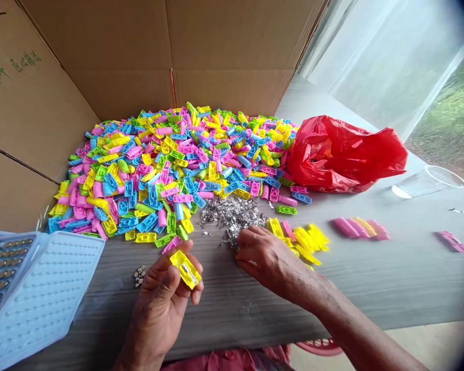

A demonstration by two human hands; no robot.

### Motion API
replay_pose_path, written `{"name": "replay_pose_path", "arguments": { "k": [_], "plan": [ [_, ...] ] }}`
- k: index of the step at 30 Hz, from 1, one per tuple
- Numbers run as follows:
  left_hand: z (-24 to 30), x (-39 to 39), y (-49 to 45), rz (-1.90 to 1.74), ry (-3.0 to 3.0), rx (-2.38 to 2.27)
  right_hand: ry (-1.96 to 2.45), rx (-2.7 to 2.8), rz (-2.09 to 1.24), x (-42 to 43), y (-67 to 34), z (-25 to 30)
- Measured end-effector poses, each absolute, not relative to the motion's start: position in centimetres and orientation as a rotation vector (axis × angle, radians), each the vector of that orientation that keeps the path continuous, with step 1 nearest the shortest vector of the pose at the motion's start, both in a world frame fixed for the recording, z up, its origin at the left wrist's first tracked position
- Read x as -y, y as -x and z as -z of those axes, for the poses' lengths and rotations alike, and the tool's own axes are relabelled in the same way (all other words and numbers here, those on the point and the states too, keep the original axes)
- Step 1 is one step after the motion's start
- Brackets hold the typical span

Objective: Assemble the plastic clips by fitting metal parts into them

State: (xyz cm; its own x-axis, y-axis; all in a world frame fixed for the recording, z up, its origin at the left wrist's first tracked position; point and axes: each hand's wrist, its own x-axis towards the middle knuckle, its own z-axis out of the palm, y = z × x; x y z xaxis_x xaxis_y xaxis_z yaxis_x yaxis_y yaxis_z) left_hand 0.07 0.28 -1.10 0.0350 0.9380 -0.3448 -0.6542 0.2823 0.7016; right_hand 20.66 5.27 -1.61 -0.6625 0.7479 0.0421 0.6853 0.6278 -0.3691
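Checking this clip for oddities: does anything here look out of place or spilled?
A small cluster of loose button cells lies on the grey tabletop beside the left hand, apart from the tray of cells set in rows, so they look stray.

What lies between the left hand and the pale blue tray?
A small heap of silver button cells on the grey tabletop, in the head view.
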Motion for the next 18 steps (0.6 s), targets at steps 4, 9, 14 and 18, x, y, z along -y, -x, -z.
{"name": "replay_pose_path", "arguments": {
  "k": [4, 9, 14, 18],
  "plan": [
    [1.2, -0.2, 0.0, -1.274, -0.395, -0.879, 1.142, 2.619, -0.509, -5.5, -20.4, 1.9],
    [1.2, -0.3, -0.3, -1.273, -0.370, -0.850, 1.082, 2.479, -0.556, -5.6, -20.3, 2.1],
    [0.9, -0.5, -0.7, -1.262, -0.330, -0.842, 1.060, 2.290, -0.612, -6.2, -21.1, 1.8],
    [0.8, -0.7, -0.8, -1.254, -0.313, -0.818, 1.044, 2.259, -0.645, -6.6, -21.7, 1.7]
  ]
}}
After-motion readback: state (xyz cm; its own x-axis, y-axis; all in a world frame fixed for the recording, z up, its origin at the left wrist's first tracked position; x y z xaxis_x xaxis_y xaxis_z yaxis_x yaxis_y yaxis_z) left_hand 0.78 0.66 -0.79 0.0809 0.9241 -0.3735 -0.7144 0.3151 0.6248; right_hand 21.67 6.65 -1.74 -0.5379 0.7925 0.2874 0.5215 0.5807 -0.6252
